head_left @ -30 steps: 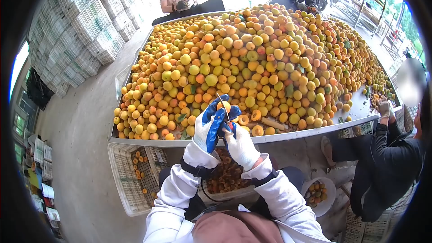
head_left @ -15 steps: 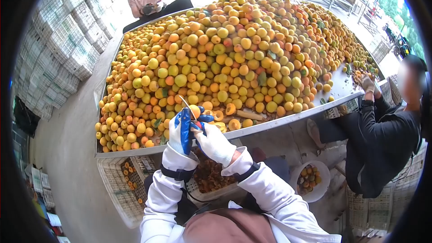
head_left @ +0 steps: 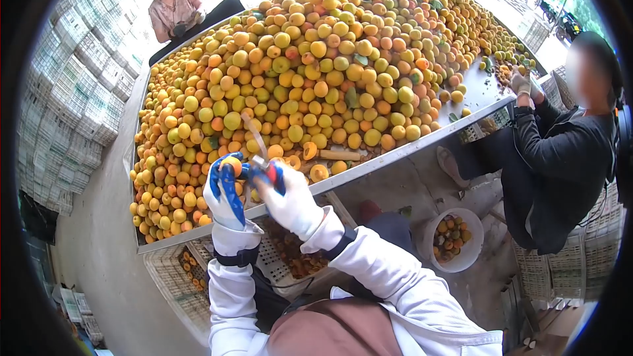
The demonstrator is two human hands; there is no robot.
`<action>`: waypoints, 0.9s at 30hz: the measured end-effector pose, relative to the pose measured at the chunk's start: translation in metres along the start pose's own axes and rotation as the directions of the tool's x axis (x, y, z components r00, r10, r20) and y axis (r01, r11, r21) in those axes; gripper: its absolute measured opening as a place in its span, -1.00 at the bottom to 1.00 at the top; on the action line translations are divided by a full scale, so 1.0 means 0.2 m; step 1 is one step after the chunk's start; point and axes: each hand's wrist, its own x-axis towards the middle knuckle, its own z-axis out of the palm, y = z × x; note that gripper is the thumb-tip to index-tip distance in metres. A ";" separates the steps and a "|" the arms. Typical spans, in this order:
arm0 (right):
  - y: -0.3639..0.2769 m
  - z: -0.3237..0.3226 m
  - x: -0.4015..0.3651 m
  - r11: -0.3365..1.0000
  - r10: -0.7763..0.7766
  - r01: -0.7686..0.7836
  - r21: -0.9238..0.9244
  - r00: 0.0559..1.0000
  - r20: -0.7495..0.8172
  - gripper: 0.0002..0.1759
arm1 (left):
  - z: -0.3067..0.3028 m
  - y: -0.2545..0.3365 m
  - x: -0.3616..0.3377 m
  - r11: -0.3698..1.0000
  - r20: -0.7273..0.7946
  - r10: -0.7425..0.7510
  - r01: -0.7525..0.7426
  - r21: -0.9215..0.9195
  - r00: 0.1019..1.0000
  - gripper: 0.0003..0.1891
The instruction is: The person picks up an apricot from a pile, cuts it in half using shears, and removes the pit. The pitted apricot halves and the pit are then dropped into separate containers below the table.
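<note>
My left hand (head_left: 225,192), in a white glove with blue coating, is closed around an apricot (head_left: 232,164). My right hand (head_left: 290,202), gloved alike, grips a knife (head_left: 256,134) by its red handle. The thin blade points up and away, blurred by motion, just right of the held fruit and apart from it. Beyond both hands rises a big heap of apricots (head_left: 290,72) on a metal-edged table (head_left: 389,162). Cut apricot halves (head_left: 309,151) and a wooden stick (head_left: 339,155) lie by the near edge.
Below the table edge stand a crate with apricot halves (head_left: 173,283) and a crate (head_left: 270,260) of darker pieces. A white bucket (head_left: 472,250) holds fruit. One co-worker (head_left: 560,158) sits at right, another person (head_left: 173,10) at far left. Stacked crates (head_left: 79,86) line the left.
Both hands have shifted left and moved apart. The knife has come away from the apricot in my left hand. The whole view has tilted and shifted slightly.
</note>
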 end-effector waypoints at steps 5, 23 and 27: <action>-0.03 -0.10 0.12 0.916 0.309 -0.359 0.180 0.916 0.258 -0.55 | 0.09 0.15 -0.11 0.354 0.395 0.508 -0.603 0.715 0.766 -0.55; -0.04 -0.09 0.09 0.806 0.486 -0.547 0.225 0.829 0.275 -0.63 | 0.03 0.11 -0.10 0.151 0.522 0.600 -0.727 0.670 0.606 -0.38; 0.00 -0.06 0.08 0.788 0.515 -0.547 0.282 0.837 0.185 -0.66 | 0.06 0.06 -0.13 0.267 0.448 0.590 -0.686 0.677 0.671 -0.36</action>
